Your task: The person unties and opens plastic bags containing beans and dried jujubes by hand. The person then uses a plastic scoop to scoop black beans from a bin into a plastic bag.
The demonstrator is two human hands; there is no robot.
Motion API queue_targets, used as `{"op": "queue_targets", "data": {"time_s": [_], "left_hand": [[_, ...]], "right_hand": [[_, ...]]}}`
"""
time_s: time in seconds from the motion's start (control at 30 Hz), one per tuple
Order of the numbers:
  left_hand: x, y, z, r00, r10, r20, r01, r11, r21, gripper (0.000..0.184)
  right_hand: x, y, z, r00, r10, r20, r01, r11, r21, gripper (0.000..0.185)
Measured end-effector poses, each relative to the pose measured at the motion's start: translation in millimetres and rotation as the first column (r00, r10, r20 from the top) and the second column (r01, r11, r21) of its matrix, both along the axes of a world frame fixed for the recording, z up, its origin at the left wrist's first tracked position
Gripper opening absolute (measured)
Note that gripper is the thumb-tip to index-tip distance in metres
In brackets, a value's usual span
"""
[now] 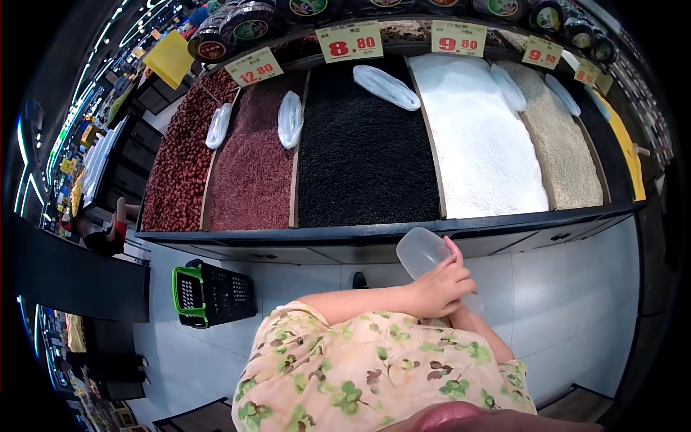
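A translucent plastic scoop-like container (419,253) is held in front of my body, just off the front edge of the bins. My left hand (443,285) reaches across from the left, its fingers closed around the container's near right side. Mostly hidden behind it is my right hand (459,315), close against the container's lower end; its grip does not show. One finger stretches up along the container's right edge, and I cannot tell which hand it belongs to. Nearest beyond the hands are the bin of black grains (367,158) and the bin of white grains (479,144).
Further bins hold red dates (176,162), reddish grains (252,169) and beige grains (558,129). Rolled clear bags (290,119) lie on the bins, with price signs (349,41) behind. A black basket with a green handle (216,293) stands on the floor at left. Another person (108,234) is farther left.
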State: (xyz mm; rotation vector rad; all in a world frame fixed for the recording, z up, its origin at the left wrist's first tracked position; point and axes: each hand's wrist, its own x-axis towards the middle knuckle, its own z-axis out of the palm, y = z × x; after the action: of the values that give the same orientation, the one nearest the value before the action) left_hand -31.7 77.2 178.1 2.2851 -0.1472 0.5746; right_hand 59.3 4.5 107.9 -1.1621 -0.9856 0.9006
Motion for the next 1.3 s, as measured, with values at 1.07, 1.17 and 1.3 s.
{"op": "queue_targets", "data": {"time_s": [1.07,1.17,1.3], "left_hand": [[-34.6,564.1,-18.6,0.689,0.638,-0.343,-0.721,0.560,-0.408,0.052],[-1.0,580.9,-13.1,0.677,0.646,-0.351,-0.734,0.622,-0.272,0.051],[43.3,598.3,-19.4,0.612,0.674,-0.414,-0.780,0.603,-0.170,0.045]], "right_hand": [[-29.8,153.9,9.1,0.670,-0.635,-0.385,0.627,0.761,-0.164,0.069],[-17.3,157.6,5.9,0.667,-0.645,-0.373,0.638,0.753,-0.163,0.069],[0.1,168.6,10.2,0.681,-0.629,-0.375,0.613,0.770,-0.178,0.072]]}}
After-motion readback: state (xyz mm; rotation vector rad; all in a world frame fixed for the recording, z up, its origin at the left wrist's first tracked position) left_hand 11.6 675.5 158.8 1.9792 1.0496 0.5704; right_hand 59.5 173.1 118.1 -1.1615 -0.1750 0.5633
